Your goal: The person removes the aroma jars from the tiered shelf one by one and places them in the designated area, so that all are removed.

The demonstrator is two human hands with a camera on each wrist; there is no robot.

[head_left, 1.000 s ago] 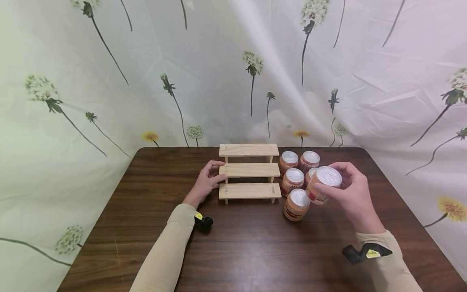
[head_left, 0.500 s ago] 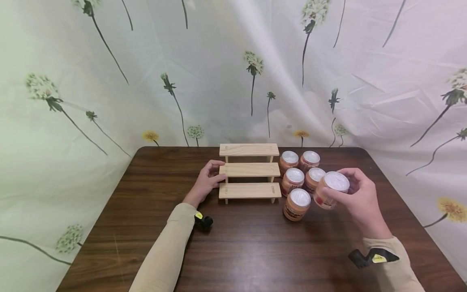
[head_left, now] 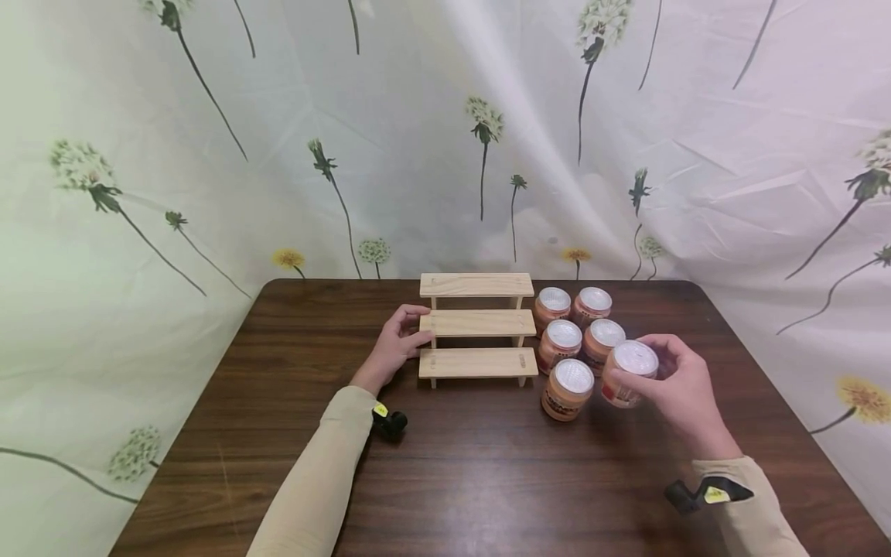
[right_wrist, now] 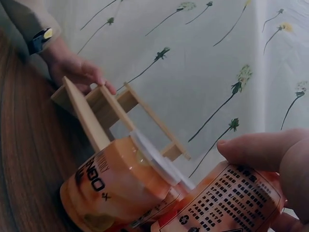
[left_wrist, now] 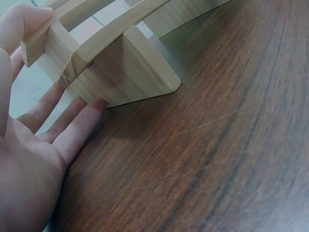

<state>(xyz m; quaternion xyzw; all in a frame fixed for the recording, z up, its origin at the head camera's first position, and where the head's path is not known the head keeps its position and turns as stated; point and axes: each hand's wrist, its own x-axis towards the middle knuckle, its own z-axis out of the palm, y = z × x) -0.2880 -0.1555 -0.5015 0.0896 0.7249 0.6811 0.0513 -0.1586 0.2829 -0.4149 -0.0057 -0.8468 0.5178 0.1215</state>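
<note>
At the left end of the three-step wooden display rack [head_left: 477,362], my left hand [head_left: 394,348] holds the middle shelf's end between thumb and index finger. In the left wrist view, other fingers [left_wrist: 79,126] lie fairly straight against the rack's side panel. My right hand [head_left: 678,387] grips an orange-labelled jar [head_left: 623,391] with a silvery-white lid, thumb on the near side. This jar is upright, right of the front standing jar [head_left: 567,391]; whether it touches the table cannot be told. Small print covers the held jar's label [right_wrist: 227,198] in the right wrist view.
Several similar jars [head_left: 559,346] stand in two columns just right of the rack, on the dark wooden table [head_left: 445,464]. Behind the table hangs a pale curtain [head_left: 418,155] with a dandelion print. A small black wrist camera [head_left: 390,424] sits on the left cuff.
My right hand has carried the jar right and toward the near side, then lowered it, uncovering the jar behind. My left hand stays on the rack.
</note>
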